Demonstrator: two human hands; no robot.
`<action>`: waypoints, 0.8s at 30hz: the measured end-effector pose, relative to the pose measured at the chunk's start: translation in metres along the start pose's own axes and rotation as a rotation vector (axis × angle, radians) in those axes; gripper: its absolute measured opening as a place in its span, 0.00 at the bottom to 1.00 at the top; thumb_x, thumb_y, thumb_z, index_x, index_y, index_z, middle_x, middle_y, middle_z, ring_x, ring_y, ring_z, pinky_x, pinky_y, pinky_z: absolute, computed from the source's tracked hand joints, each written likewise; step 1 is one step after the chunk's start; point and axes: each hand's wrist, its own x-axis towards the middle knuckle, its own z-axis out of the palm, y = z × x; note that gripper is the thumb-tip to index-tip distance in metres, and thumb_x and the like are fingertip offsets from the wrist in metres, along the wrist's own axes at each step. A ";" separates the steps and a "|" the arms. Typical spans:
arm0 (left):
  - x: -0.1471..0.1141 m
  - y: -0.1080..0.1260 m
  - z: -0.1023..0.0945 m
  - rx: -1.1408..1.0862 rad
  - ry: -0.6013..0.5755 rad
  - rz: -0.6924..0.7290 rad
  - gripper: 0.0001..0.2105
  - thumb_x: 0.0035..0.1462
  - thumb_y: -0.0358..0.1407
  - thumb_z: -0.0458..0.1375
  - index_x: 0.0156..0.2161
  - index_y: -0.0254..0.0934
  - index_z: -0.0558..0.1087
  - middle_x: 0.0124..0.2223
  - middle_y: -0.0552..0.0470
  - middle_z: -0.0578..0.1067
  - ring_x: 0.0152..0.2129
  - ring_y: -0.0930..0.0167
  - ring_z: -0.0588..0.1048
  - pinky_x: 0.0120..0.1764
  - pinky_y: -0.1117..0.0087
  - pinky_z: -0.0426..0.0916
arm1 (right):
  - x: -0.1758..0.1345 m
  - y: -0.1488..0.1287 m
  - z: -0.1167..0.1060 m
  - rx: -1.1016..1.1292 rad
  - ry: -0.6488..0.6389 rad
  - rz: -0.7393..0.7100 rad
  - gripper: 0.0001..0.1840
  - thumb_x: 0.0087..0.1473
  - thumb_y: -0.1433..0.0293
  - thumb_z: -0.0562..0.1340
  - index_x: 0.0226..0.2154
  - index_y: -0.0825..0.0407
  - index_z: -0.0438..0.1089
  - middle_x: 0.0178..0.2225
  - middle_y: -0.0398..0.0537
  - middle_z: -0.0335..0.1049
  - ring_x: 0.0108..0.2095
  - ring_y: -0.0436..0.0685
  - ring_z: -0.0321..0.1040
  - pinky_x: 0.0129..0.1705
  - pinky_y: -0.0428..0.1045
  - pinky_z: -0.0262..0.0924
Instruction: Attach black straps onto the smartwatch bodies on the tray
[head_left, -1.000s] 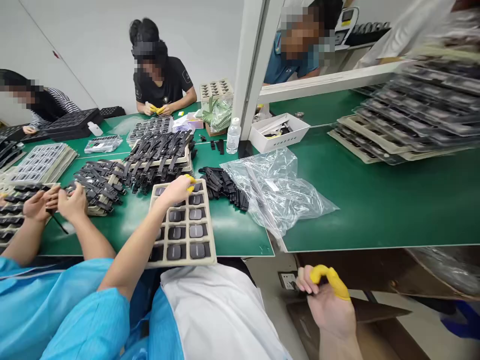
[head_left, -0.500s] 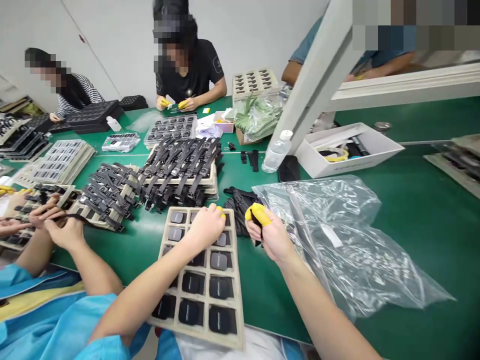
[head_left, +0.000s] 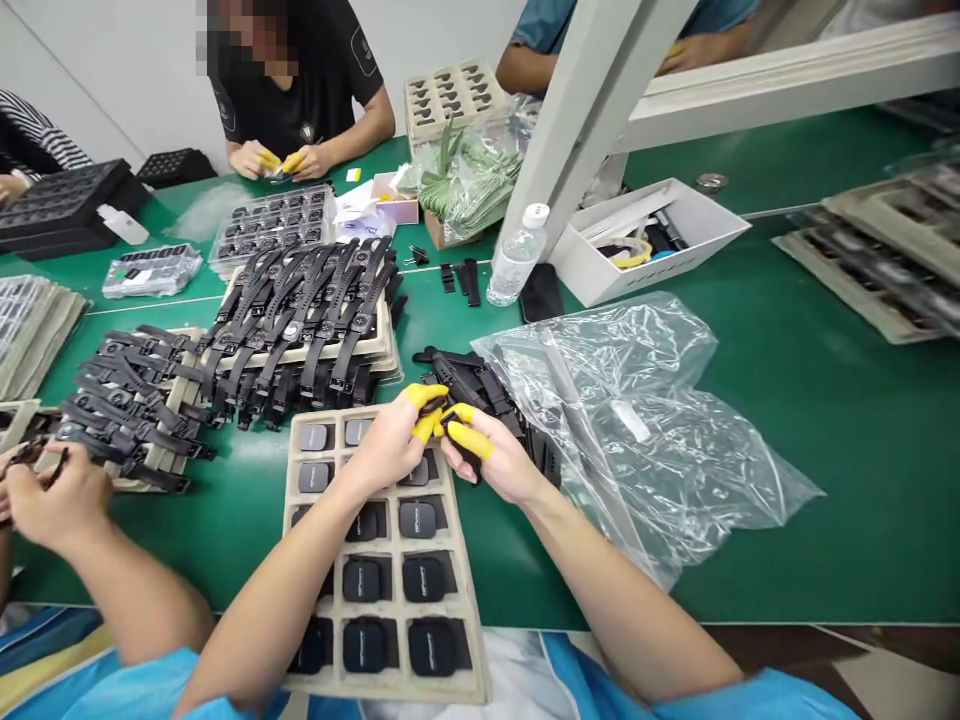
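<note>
My left hand (head_left: 386, 445), with yellow finger covers, pinches a small dark watch case (head_left: 433, 406); it is mostly hidden by the fingers. Against it my right hand (head_left: 501, 458), also in yellow finger covers, grips a black watch strap (head_left: 466, 458). The two pieces meet or nearly meet between my fingertips. Below my left forearm lies a beige tray (head_left: 394, 610) with square black watch cases (head_left: 364, 645) in its compartments. Just behind my hands is a loose pile of black straps (head_left: 480, 385).
A clear plastic bag (head_left: 660, 430) spreads to the right. Behind it stand a water bottle (head_left: 519, 258), a black phone-like slab (head_left: 541, 293) and a white box (head_left: 652, 245). Trays stacked with strapped watches (head_left: 307, 320) stand left. Co-workers' hands (head_left: 60, 495) work at left and across the table.
My left hand has come up from the tray's far row with a watch case. My right hand has moved left to meet it. The view has shifted right and downward.
</note>
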 end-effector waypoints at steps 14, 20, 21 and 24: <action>0.000 0.006 -0.005 0.059 -0.053 0.210 0.27 0.64 0.22 0.49 0.66 0.40 0.65 0.60 0.41 0.74 0.59 0.62 0.73 0.60 0.56 0.73 | -0.004 -0.004 -0.002 0.041 -0.075 0.018 0.18 0.61 0.54 0.66 0.36 0.51 0.65 0.17 0.35 0.63 0.14 0.45 0.47 0.15 0.42 0.42; -0.003 0.011 -0.007 0.082 0.012 0.169 0.24 0.65 0.23 0.49 0.64 0.40 0.66 0.58 0.41 0.75 0.58 0.63 0.74 0.59 0.57 0.73 | -0.003 -0.006 0.001 0.128 -0.067 0.048 0.17 0.60 0.55 0.67 0.36 0.50 0.66 0.17 0.34 0.61 0.14 0.45 0.45 0.15 0.42 0.40; -0.003 0.011 -0.008 0.088 0.028 0.159 0.24 0.66 0.23 0.49 0.64 0.40 0.66 0.58 0.41 0.75 0.58 0.63 0.74 0.59 0.58 0.73 | -0.003 -0.007 0.001 0.139 -0.061 0.050 0.17 0.60 0.56 0.67 0.36 0.50 0.66 0.16 0.34 0.60 0.14 0.45 0.45 0.15 0.42 0.39; -0.003 0.012 -0.008 0.110 0.040 0.160 0.23 0.66 0.23 0.49 0.63 0.39 0.66 0.57 0.41 0.75 0.57 0.63 0.75 0.59 0.58 0.74 | -0.004 -0.007 -0.002 0.112 -0.073 0.036 0.17 0.61 0.55 0.67 0.34 0.51 0.66 0.16 0.35 0.60 0.14 0.45 0.46 0.16 0.43 0.41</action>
